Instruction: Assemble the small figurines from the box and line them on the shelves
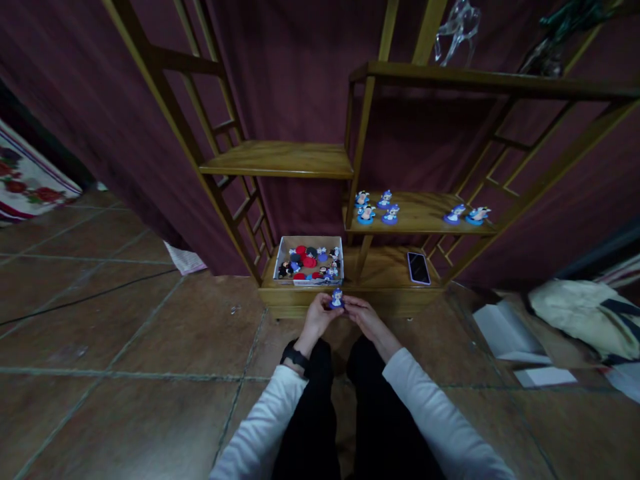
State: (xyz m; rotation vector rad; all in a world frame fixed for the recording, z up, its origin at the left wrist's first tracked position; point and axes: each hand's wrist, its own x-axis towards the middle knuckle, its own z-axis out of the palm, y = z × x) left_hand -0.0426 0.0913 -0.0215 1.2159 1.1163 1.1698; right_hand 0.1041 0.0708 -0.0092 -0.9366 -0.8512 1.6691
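Observation:
A small purple-and-white figurine [337,299] on a round purple base is held upright between my hands, in front of the low shelf. My left hand [319,316] grips its base from the left with thumb and fingers. From the right, my right hand [364,316] pinches at the same figurine, its fingertips against the side. Just beyond them, a shallow cardboard box [319,283] holds several figurines in red, black, white and purple. Similar purple figurines [391,214] and blue-based figurines [366,214] stand on the shelf up to the right.
The wooden display rack [277,160] has stepped shelves. A phone [419,268] lies on the bottom board. A clear glass ornament [457,30] stands on the upper right shelf. White cardboard pieces [510,331] and a cream cloth item [583,313] lie on the tiled floor at right.

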